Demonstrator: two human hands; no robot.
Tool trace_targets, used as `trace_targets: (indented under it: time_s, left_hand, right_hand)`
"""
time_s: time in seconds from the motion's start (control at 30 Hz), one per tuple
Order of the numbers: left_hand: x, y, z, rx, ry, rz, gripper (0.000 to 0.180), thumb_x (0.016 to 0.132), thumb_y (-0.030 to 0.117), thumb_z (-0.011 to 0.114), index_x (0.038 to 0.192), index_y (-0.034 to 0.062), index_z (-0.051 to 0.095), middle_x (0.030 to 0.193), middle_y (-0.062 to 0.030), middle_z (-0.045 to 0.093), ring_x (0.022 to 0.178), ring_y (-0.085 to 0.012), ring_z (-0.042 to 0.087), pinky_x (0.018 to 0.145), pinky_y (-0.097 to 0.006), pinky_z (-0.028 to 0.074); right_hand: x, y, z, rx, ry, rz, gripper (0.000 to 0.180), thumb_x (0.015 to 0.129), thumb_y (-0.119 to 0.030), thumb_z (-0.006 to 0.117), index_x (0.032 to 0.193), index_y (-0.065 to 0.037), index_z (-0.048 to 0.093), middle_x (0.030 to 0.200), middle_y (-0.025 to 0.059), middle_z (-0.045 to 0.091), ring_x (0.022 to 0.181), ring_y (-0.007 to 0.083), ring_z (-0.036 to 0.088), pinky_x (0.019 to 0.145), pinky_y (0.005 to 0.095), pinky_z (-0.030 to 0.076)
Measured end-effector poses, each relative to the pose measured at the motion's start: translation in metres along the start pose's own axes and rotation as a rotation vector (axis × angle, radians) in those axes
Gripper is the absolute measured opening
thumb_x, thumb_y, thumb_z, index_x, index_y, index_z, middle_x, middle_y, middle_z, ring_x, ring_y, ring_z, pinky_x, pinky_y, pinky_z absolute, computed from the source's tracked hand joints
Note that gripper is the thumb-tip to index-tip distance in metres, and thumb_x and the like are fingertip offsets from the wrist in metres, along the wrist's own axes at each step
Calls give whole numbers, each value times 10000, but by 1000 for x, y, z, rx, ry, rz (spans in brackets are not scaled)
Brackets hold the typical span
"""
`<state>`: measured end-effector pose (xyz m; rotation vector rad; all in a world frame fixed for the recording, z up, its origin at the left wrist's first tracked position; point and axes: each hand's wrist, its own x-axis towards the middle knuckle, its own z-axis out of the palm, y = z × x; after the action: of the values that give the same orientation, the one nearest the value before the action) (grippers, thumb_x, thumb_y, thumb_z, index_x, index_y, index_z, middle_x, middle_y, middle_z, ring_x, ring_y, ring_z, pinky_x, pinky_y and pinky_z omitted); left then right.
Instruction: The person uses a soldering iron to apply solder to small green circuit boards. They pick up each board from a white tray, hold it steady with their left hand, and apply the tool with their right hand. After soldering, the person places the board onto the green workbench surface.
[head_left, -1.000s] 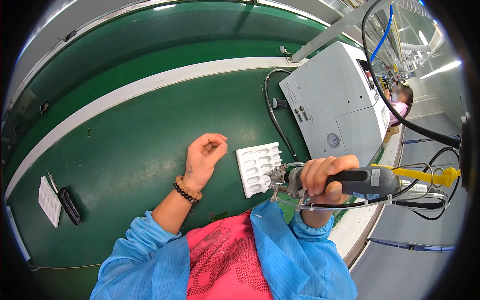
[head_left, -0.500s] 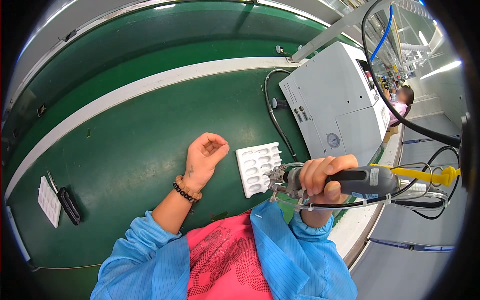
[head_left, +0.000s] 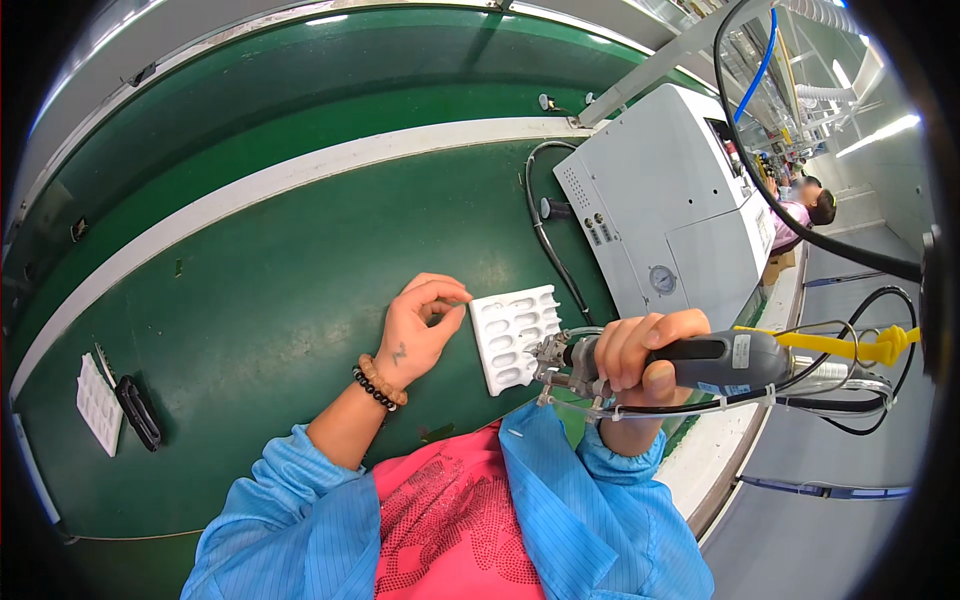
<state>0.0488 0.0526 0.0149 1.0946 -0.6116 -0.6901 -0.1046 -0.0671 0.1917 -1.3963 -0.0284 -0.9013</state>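
Note:
My right hand (head_left: 650,355) wraps round a dark grey electric screwdriver (head_left: 735,360) lying nearly level, its metal nose pointing left. The nose end overlaps the right side of a white moulded tray (head_left: 500,340) with several oval hollows; I cannot tell whether it touches. My left hand (head_left: 425,325) is at the tray's left side, fingers bent, with a gap between thumb and forefinger. Its fingertips come up to the tray's far left corner; whether they touch it is unclear. Nothing shows in this hand. Small parts under the screwdriver's nose are hidden.
A large light grey machine (head_left: 665,205) with a round gauge stands at the back right, a black hose (head_left: 540,220) beside it. At far left lie another white tray (head_left: 98,405) and a dark case (head_left: 138,412). A yellow strap (head_left: 875,350) and cables trail right from the screwdriver.
My left hand has moved right to the tray's corner, and its fingers have straightened somewhat. The screwdriver in my right hand and the tray have barely shifted.

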Motion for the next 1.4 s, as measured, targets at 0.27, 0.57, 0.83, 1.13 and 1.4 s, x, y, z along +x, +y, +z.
trace_targets:
  time_s: [0.27,0.57,0.83,1.13,1.4]
  left_hand:
    - [-1,16,4,350,-146,-130,124,872,81,719,972,9,713,921,-85,665,820,-127,628,776,-269,491]
    - [-4,18,20,744,-227,430,154,826,119,722,975,77,728,1086,-91,653,1063,-277,574,893,-391,467]
    - [-7,7,24,901,-411,455,160,842,202,717,974,113,727,1178,-64,640,1243,-294,511,1017,-435,407]
    - [-3,5,25,892,-222,412,85,796,127,726,849,73,686,1165,-83,648,1239,-315,512,1015,-460,422]
    - [52,56,23,873,-83,414,90,795,56,718,869,32,674,959,-132,672,987,-333,619,867,-426,502]
  right_hand:
    - [-8,-11,5,-40,20,-28,303,873,-128,735,992,-2,487,587,82,535,481,161,505,467,308,431]
    - [-20,-28,3,-91,43,2,289,878,-119,739,990,3,502,577,62,521,462,154,490,462,296,418]
    - [-35,-43,-9,-93,75,-19,309,869,-117,754,1004,0,502,579,62,523,456,145,482,458,286,413]
    - [-21,-41,-25,-29,47,1,319,832,-75,772,1006,1,515,576,61,520,468,150,487,459,289,414]
    - [-1,-40,-55,72,-14,-35,417,780,-120,848,1013,25,535,616,83,563,499,178,534,466,309,439]
